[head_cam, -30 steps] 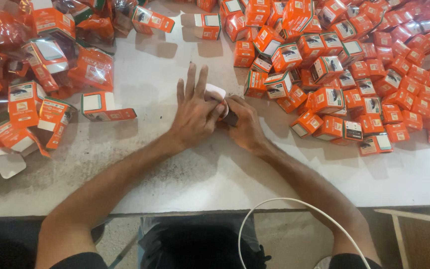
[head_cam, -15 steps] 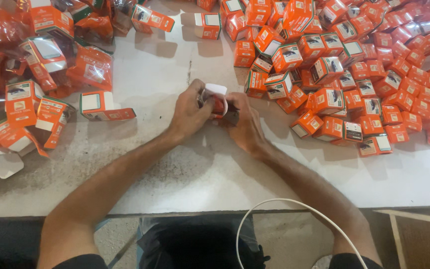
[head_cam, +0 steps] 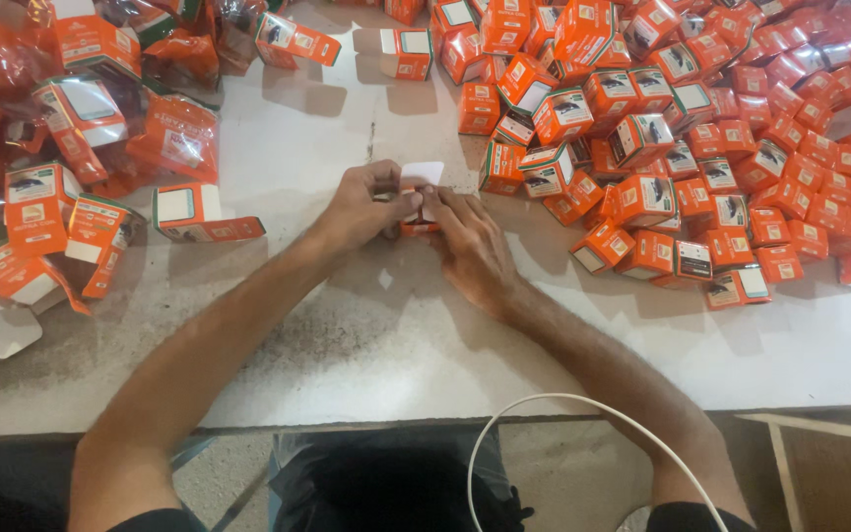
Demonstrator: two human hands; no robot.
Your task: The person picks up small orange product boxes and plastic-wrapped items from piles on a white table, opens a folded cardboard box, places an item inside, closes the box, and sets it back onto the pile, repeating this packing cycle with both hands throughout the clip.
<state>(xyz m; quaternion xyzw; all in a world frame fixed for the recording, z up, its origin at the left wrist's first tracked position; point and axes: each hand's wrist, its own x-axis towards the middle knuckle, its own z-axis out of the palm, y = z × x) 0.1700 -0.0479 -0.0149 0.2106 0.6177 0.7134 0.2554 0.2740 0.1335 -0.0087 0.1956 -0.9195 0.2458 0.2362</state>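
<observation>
I pinch a small orange carton (head_cam: pixel 420 223) between both hands on the white table (head_cam: pixel 347 335), just left of the big orange box pile (head_cam: pixel 701 148). My left hand (head_cam: pixel 361 209) and right hand (head_cam: pixel 470 246) both close on it; its white flap (head_cam: pixel 422 173) stands open, pointing away from me.

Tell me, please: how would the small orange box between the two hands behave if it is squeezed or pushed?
The small orange box looks like thin card, with a white flap standing open, so it probably dents under a squeeze. It seems light and would likely slide on the white table. Its flat sides make rolling unlikely.
</observation>
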